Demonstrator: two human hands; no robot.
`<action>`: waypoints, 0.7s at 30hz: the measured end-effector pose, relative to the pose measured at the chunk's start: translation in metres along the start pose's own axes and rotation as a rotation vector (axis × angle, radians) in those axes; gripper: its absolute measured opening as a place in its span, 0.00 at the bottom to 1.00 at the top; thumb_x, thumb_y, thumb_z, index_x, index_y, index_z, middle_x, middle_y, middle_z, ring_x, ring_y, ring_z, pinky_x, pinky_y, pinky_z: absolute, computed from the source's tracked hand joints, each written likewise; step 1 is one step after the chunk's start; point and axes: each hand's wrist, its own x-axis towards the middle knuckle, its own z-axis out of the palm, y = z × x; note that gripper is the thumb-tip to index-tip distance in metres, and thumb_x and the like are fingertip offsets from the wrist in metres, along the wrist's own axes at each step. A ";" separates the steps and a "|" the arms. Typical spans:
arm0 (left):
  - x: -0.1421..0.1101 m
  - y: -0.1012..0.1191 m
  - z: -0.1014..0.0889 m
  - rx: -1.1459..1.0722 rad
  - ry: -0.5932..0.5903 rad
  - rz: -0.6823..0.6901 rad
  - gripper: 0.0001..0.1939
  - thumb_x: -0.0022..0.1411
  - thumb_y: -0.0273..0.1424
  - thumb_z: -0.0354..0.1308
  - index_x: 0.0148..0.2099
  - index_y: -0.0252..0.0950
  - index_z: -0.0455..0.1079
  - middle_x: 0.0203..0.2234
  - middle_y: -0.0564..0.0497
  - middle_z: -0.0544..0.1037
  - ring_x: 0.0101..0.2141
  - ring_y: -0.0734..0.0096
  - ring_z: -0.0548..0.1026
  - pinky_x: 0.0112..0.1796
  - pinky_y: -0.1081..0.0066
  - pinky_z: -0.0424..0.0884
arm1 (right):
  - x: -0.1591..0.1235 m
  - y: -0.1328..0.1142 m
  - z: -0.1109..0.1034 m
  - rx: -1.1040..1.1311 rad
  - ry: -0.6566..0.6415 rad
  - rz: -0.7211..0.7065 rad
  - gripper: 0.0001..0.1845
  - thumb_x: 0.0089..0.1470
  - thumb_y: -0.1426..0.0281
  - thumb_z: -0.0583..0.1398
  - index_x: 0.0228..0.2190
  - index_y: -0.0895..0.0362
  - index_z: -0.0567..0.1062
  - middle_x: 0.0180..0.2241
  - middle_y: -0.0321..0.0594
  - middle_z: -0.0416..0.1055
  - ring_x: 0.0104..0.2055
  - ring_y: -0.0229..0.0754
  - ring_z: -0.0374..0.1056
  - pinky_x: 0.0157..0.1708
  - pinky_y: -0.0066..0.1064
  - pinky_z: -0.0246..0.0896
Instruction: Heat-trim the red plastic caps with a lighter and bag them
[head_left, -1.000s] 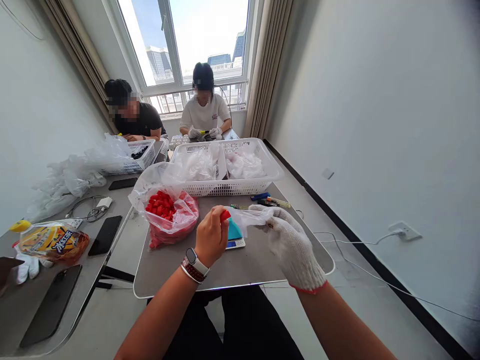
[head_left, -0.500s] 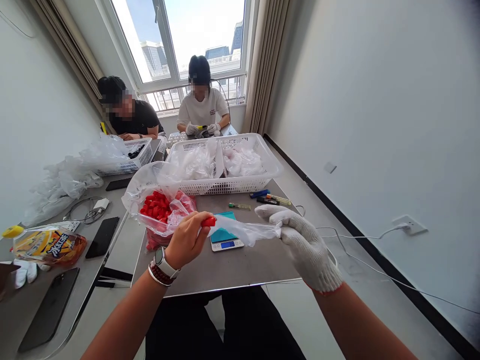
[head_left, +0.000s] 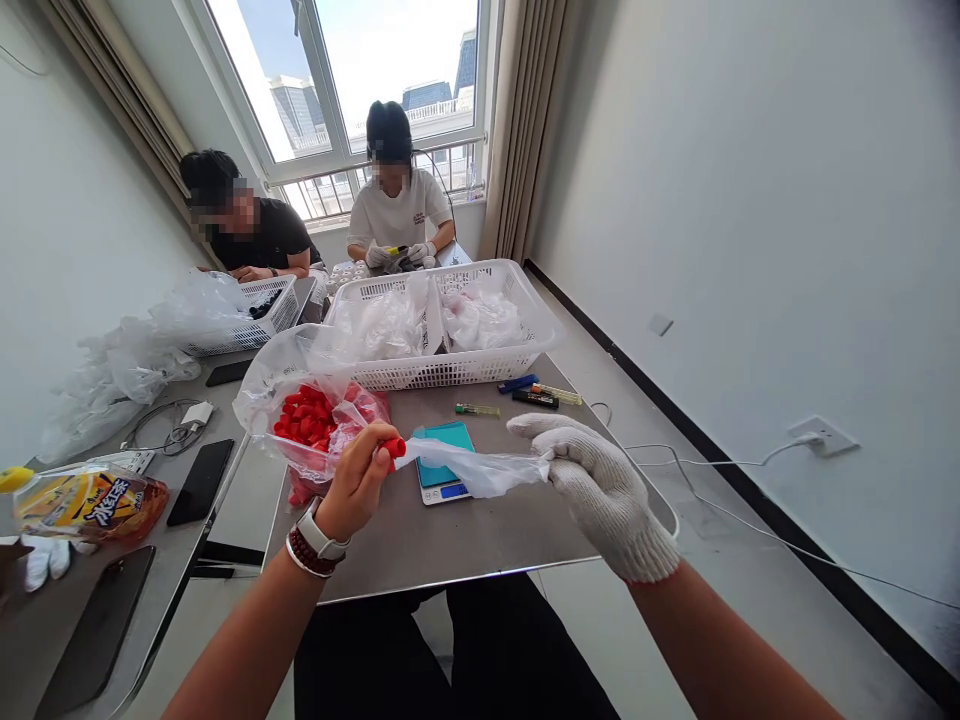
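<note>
My bare left hand (head_left: 362, 480), wearing a watch and bracelets, pinches a small red hollow plastic piece (head_left: 395, 450) with a round opening at its end. From that piece a thin clear plastic bag (head_left: 484, 470) stretches across to my right hand (head_left: 592, 480). My right hand wears a white knit glove and grips the bag's end between thumb and fingers. Whether the bag passes through the red piece I cannot tell. Under the stretched bag lies a small digital scale (head_left: 442, 494) with a teal top. Beside my left hand stands an open clear bag (head_left: 259, 400) of red pieces (head_left: 306, 415).
A white basket (head_left: 420, 375) holding clear bags stands at the table's back. Lighters (head_left: 517, 384) and a black marker (head_left: 535, 399) lie before it. On the left table are a drink bottle (head_left: 90, 505) and phones (head_left: 201, 482). Two people (head_left: 401, 210) sit opposite.
My left hand has moved a little left and tilted, so the red piece's round opening now shows. My right hand keeps its grip. The whole view has shifted slightly.
</note>
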 end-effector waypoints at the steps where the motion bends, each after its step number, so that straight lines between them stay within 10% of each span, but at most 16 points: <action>1: 0.000 0.000 0.000 -0.016 0.003 -0.013 0.15 0.73 0.37 0.41 0.42 0.36 0.66 0.31 0.49 0.74 0.31 0.70 0.71 0.34 0.69 0.67 | 0.000 0.000 0.000 0.000 -0.006 -0.004 0.13 0.51 0.81 0.53 0.29 0.53 0.72 0.47 0.38 0.76 0.51 0.45 0.71 0.49 0.38 0.66; 21: -0.002 0.001 0.006 0.143 -0.092 0.144 0.10 0.71 0.29 0.42 0.43 0.36 0.65 0.34 0.48 0.75 0.36 0.67 0.71 0.41 0.65 0.67 | -0.010 -0.011 -0.001 0.126 0.064 0.173 0.08 0.51 0.74 0.55 0.28 0.53 0.74 0.45 0.41 0.77 0.51 0.49 0.71 0.48 0.39 0.65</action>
